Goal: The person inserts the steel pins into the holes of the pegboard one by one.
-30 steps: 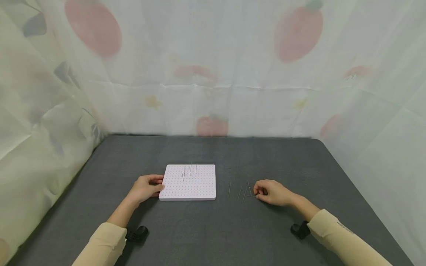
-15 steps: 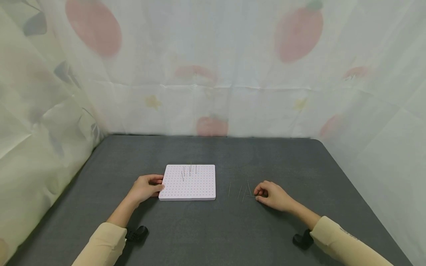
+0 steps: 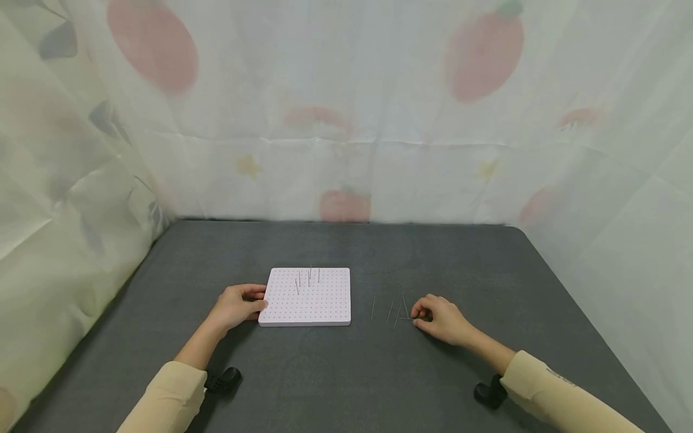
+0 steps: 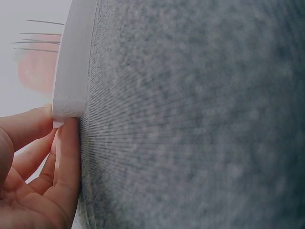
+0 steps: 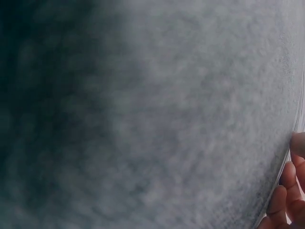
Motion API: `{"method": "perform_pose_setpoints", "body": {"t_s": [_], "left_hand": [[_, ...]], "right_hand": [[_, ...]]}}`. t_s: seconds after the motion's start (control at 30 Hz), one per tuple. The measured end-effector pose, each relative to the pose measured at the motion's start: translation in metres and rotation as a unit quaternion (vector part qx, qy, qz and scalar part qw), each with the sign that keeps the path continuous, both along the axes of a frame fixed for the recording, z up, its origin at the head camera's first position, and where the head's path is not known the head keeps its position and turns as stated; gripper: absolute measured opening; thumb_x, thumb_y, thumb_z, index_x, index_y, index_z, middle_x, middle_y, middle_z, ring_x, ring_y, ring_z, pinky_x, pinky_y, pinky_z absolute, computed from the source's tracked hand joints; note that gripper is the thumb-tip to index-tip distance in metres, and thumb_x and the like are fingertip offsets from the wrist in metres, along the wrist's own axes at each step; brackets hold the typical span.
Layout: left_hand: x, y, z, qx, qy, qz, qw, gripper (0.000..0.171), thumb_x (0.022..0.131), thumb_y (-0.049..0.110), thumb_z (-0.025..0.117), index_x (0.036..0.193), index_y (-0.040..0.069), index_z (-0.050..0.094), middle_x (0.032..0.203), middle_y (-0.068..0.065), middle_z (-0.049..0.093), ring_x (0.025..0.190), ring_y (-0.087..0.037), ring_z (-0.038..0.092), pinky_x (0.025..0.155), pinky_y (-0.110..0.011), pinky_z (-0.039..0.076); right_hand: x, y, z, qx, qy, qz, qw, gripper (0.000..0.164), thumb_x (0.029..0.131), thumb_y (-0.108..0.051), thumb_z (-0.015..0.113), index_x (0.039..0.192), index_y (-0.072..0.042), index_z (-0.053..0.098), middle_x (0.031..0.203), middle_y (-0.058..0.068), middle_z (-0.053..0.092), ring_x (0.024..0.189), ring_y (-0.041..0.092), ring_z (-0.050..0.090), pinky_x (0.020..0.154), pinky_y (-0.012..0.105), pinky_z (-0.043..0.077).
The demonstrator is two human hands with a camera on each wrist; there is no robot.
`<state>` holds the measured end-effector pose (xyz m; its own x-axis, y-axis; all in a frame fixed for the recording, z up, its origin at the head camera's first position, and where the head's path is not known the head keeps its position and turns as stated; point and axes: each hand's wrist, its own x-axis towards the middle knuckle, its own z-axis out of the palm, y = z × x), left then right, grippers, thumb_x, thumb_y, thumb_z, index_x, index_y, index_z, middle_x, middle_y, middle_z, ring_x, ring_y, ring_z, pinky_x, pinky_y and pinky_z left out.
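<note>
– Starting closest, wearing anything on the arms?
– Wearing beige sleeves (image 3: 170, 385) and black wrist devices (image 3: 224, 380)
– Holding something on the right?
– Pinching the right end of a thin needle (image 3: 406, 319) between thumb and curled fingers of the right hand (image 3: 444, 319), leaving hardly any gap
– Pointing it which way?
– Running its long axis nearly straight left-right, poking its free end leftward out of the fingertips, toward the board
– Lying near others?
– Lying just beside four loose needles (image 3: 390, 313), mostly slanting away lengthwise on the table (image 3: 352, 379)
– And gripping on the left?
– Gripping a white perforated board (image 3: 325, 304) by its left edge with the left hand (image 3: 236, 307), keeping thumb on top, fingers at the side
– Looking farther?
– Seeing five standing needles (image 4: 45, 22) toward the board's far edge, then facing a fruit-patterned curtain (image 3: 346, 174)
</note>
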<state>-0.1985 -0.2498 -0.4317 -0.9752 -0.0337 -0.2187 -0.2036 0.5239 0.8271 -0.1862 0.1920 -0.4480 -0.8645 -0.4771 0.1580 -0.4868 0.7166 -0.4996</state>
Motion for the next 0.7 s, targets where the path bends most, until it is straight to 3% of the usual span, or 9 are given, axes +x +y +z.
{"method": "perform_pose_setpoints", "body": {"t_s": [0.33,0.7], "left_hand": [[-0.0005,-0.0023,-0.0006,0.001,0.002,-0.006,1.0,0.044,0.083,0.007,0.066,0.124,-0.002,0.054,0.108,-0.016,0.058,0.081,-0.014,0.062,0.067,-0.031,0.056],[0.0008,-0.0003,0.0012,0.003,-0.002,-0.004,1.0,0.043,0.082,0.006,0.066,0.123,-0.002,0.054,0.108,-0.017,0.059,0.082,-0.016,0.062,0.068,-0.031,0.056]], "right_hand": [[-0.0039,-0.0025,-0.0039,0.015,0.024,-0.015,0.999,0.013,0.08,-0.018,0.07,0.076,-0.025,0.062,0.073,-0.011,0.048,0.064,0.002,0.039,0.058,0.021,0.033],[-0.0013,-0.0025,-0.0002,0.017,0.014,-0.012,1.0,0.012,0.082,-0.016,0.068,0.075,-0.023,0.062,0.071,-0.012,0.047,0.062,0.0,0.037,0.058,0.021,0.032]]}}
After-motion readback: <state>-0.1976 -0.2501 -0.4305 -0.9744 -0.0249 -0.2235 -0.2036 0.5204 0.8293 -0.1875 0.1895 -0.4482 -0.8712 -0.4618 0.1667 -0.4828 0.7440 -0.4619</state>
